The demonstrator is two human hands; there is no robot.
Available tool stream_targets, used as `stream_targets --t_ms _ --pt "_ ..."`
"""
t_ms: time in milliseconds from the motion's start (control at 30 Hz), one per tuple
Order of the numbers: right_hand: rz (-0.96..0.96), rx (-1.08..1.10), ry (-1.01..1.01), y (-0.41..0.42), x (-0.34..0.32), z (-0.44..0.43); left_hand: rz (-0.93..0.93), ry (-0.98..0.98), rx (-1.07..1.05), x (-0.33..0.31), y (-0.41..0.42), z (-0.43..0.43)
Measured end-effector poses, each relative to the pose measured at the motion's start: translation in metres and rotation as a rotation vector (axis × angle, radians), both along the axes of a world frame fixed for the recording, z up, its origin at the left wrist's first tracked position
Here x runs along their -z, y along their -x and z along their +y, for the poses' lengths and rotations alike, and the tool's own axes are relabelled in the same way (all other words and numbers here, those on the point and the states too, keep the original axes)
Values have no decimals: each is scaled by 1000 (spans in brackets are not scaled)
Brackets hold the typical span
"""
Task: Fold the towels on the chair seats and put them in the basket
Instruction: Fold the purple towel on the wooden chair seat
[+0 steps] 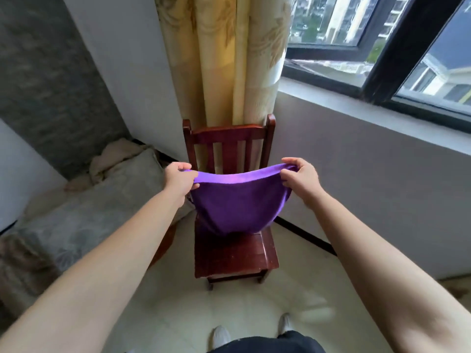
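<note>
A purple towel [238, 205] hangs in the air over a dark red wooden chair [235, 253]. My left hand [178, 178] pinches its top left corner and my right hand [300, 178] pinches its top right corner. The top edge sags between my hands. The towel's lower fold droops down to about the back of the chair seat, hiding that part of the seat. No basket is in view.
A bed with grey bedding [76, 225] stands to the left of the chair. Yellow curtains [224, 59] hang behind the chair, and a wall with a window sill [369, 108] runs along the right. My feet [221, 337] stand on pale floor tiles.
</note>
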State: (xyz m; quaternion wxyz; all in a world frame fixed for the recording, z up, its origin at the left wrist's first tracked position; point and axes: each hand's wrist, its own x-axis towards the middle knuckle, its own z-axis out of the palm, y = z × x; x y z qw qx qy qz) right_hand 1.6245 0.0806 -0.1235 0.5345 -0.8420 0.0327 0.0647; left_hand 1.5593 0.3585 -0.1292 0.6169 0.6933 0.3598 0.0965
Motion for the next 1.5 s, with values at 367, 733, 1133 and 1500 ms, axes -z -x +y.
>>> stream_targets --t_ms 367,733,1133,1500 --pt "-400 2 313 -14 -47 2 -248 -419 80 -60 -3 12" --pt "-569 52 446 -57 -70 13 -376 -815 154 -75 -31 41" --pt "-522 80 300 -95 -78 39 -444 -787 59 -83 -76 53" --pt "-432 204 458 -45 -43 22 -459 -1083 92 -41 -23 28"
